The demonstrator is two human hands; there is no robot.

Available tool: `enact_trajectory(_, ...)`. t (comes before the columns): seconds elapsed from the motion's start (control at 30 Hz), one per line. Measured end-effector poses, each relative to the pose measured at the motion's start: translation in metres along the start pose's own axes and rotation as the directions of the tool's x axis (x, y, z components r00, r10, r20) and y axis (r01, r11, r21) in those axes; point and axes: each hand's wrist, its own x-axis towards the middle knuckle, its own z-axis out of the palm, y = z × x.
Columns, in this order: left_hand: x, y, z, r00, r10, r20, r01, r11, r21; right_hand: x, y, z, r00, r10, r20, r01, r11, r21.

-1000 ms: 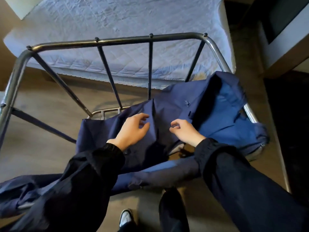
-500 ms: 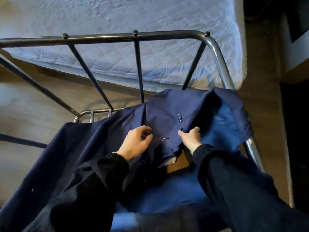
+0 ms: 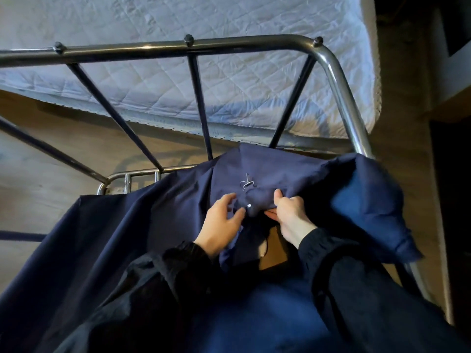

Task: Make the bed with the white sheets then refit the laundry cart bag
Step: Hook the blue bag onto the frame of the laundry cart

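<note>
A navy blue laundry cart bag [image 3: 158,225] lies slack inside the chrome cart frame [image 3: 229,45], its right part draped over the right rail. My right hand [image 3: 289,215] pinches a bunched fold of the bag next to a small metal clip [image 3: 247,183]. Just left of that fold, my left hand [image 3: 220,222] rests on the fabric with its fingers curled and its fingertips at a small white snap [image 3: 249,205]. Beyond the cart lies the bed [image 3: 229,85], showing a white quilted mattress cover; no sheets are in view.
Dark slanted bars [image 3: 198,103] join the cart's top rail to its lower rack [image 3: 132,175]. Wooden floor [image 3: 46,169] shows between cart and bed. Dark furniture [image 3: 453,72] stands to the right of the bed. A brown patch [image 3: 276,248] shows through the gap under the bag.
The view has moved closer to the cart's far rail. Both hands have come together at the bag's fold near the clip, and the right hand now pinches the fabric.
</note>
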Motion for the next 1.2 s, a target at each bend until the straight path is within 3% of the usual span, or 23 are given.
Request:
enact_trajectory(0.13,0.012,0.013,0.000,0.988,-0.153,-0.015,0.148,0.969,-0.196,-0.027,0.007,-0.016,1.000,0.017,0.016,-0.018,0.999,0.032)
enact_trajectory(0.3,0.025,0.021,0.005,0.974,-0.149,0.173,0.174,0.975,-0.136,-0.045,0.027,-0.030,0.997,0.030,0.076,-0.035,0.997,0.072)
enact_trajectory(0.4,0.027,0.015,0.008,0.945,-0.217,0.244,0.259,0.953,-0.154,-0.050,0.037,-0.031,0.993,0.053,0.102,-0.065,0.991,0.113)
enact_trajectory(0.63,0.014,0.005,-0.001,0.976,-0.188,0.113,0.213,0.935,-0.283,-0.068,0.040,-0.032,0.985,0.078,0.153,-0.101,0.984,0.146)
enact_trajectory(0.73,0.007,0.006,-0.008,0.984,-0.140,0.115,0.171,0.924,-0.342,-0.075,0.043,-0.030,0.992,-0.021,0.121,0.023,1.000,-0.014)
enact_trajectory(0.83,0.000,0.014,-0.013,0.987,-0.060,0.147,0.113,0.917,-0.383,-0.087,0.042,-0.031,0.977,-0.193,0.087,0.210,0.940,-0.269)
enact_trajectory(0.93,-0.007,0.026,-0.016,0.981,0.031,0.193,0.043,0.929,-0.368,-0.101,0.033,-0.035,0.923,-0.369,0.105,0.384,0.895,-0.228)
enact_trajectory(1.07,-0.013,0.040,-0.022,0.981,0.061,0.182,0.029,0.890,-0.456,-0.118,0.009,-0.039,0.774,-0.609,0.173,0.627,0.774,-0.082)
enact_trajectory(1.2,-0.020,0.055,-0.031,0.967,0.141,0.212,-0.032,0.894,-0.447,-0.119,-0.010,-0.038,0.731,-0.597,0.331,0.669,0.723,-0.173)
